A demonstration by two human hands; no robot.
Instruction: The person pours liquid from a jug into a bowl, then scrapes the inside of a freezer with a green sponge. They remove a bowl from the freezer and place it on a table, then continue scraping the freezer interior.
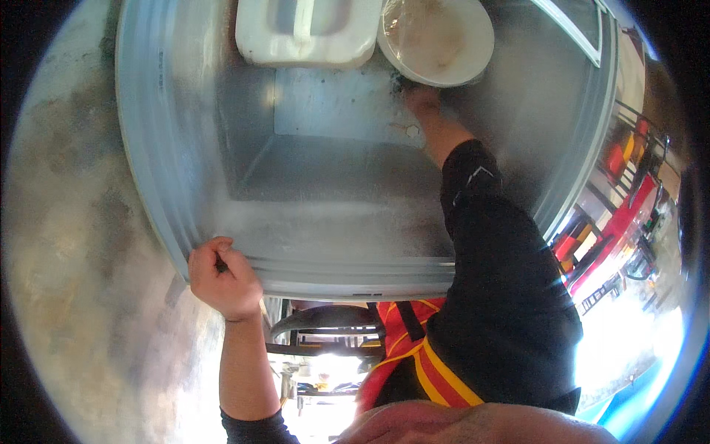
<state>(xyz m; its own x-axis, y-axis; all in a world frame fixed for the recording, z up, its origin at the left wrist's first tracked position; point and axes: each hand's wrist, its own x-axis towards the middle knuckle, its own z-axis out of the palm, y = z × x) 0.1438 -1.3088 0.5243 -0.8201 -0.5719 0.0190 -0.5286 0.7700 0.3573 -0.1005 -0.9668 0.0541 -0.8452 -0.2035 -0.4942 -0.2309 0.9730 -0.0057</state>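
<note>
A deep chest with smooth, pale walls (333,227) lies open before me, perhaps a chest freezer. On its near left rim rests my left hand (224,277), its fingers curled at the edge. My right hand (424,102) reaches down inside, blurred and dark at the fingertips, just below a round whitish tub (438,41) with a film-like cover. Whether the fingers hold anything cannot be seen. Beside the tub, at the top, is a white plastic jerrycan or container with a moulded handle (305,50). A small pale round spot (412,131) shows on the chest floor near my right wrist.
A white-framed lid or pane (577,33) covers the chest's far right corner. To the left is a stained, mottled wall or floor (72,194). Red and yellow items on a dark rack (621,155) stand at the right. A black curved bar (327,319) shows below the near rim.
</note>
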